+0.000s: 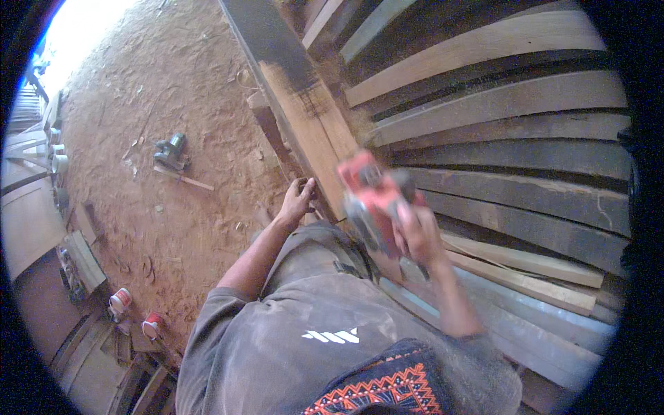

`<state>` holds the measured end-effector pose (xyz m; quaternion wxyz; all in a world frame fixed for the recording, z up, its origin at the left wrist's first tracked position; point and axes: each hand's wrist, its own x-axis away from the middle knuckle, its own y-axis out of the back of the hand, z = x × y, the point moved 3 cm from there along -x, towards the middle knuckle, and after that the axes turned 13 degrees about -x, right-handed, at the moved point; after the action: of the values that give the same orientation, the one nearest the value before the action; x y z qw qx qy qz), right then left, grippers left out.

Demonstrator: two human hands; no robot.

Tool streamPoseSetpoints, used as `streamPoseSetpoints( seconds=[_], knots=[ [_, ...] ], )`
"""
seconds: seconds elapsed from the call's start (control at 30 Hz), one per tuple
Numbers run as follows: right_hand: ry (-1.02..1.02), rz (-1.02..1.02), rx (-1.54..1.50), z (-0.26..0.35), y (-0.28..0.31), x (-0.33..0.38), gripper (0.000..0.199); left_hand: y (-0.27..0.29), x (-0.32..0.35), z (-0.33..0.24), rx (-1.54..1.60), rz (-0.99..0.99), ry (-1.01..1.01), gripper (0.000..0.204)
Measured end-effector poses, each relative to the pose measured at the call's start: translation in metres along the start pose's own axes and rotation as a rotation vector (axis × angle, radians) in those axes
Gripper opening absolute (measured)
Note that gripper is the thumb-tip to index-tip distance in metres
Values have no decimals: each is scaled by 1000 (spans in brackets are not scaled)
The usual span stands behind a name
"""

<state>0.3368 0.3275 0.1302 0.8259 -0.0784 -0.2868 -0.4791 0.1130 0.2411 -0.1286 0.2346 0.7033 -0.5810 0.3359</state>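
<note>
A long wooden plank point(319, 149) runs away from me, pale and bare at its near end and dark farther off, with a ragged border between. My right hand point(418, 235) is closed round the handle of a red electric planer point(373, 181), blurred by motion, at the plank's near right edge. It looks tilted, and whether its base touches the wood cannot be made out. At the plank's left edge, my left hand point(299, 200) has its fingers curled against the side; the underside of its grip is hidden.
Several boards point(498, 104) lie side by side on the right, close to the plank. On the dirt floor point(207, 90) at the left sits a green power tool point(173, 149) beside a wood strip. Red and white buckets point(153, 325) and panels point(31, 228) stand farther left.
</note>
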Motion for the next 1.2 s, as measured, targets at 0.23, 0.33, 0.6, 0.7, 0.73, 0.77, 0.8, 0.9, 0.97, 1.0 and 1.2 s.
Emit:
streamPoseSetpoints(
  seconds=[0.23, 0.33, 0.6, 0.7, 0.73, 0.77, 0.8, 0.9, 0.97, 1.0, 1.2],
  knots=[
    [327, 114, -19, 132, -91, -264, 59, -1, 3, 0, 2, -29, -42, 66],
    [501, 247, -2, 109, -86, -233, 57, 0, 5, -1, 21, -28, -4, 66],
    [-20, 39, 136, -19, -20, 43, 52, -2, 3, -1, 64, 4, -24, 64],
    [7, 56, 80, -18, -28, 16, 42, -4, 0, 2, 18, -8, -48, 62],
    [127, 121, 121, -2, -34, -17, 32, -5, -2, 4, 44, -1, -38, 60],
    [434, 170, 282, 24, -49, -53, 22, -5, -4, 6, 28, -22, -53, 60],
    [491, 200, 306, 48, -63, -90, 27, -6, -6, 8, 2, -37, -43, 60],
    [303, 215, 120, 131, -118, -224, 47, -8, -11, 11, -106, -161, -138, 64],
    [283, 182, 64, 177, -151, -291, 62, -10, -12, 12, -110, -204, -186, 66],
    [228, 157, -57, 188, -160, -310, 60, -12, -10, 14, -111, -197, -189, 68],
    [405, 286, 101, 76, -80, -179, 57, -5, -5, 7, -75, -68, -114, 74]
  ],
)
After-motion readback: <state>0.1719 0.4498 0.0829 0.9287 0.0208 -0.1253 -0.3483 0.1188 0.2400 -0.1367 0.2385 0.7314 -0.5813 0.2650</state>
